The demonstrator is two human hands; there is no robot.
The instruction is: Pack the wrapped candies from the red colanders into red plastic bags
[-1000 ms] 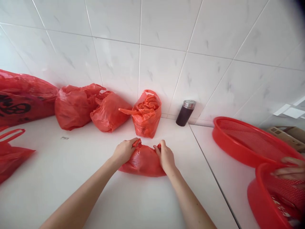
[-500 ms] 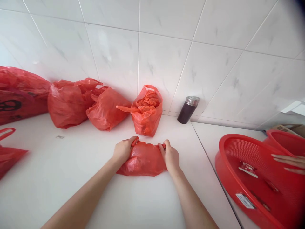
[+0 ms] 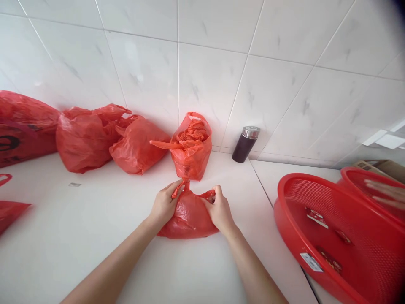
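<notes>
A small filled red plastic bag [image 3: 188,217] lies on the white counter [image 3: 95,236] in front of me. My left hand [image 3: 164,204] pinches the bag's left handle, which sticks up between the fingers. My right hand [image 3: 219,211] grips the right handle. Both hands are closed on the plastic and drawn in toward the bag's top. Just behind it stands an upright red bag [image 3: 191,147] stuffed with more red plastic.
Several more red bags [image 3: 88,137] lie along the tiled wall at left. A dark flask with a metal cap [image 3: 243,144] stands in the corner. Red mesh baskets [image 3: 335,236] sit at right, with another person's hand [image 3: 384,192] blurred over the far one.
My hands have moved closer together and lifted the bag's handles up over its top. The baskets at right have shifted and the other person's hand has moved up.
</notes>
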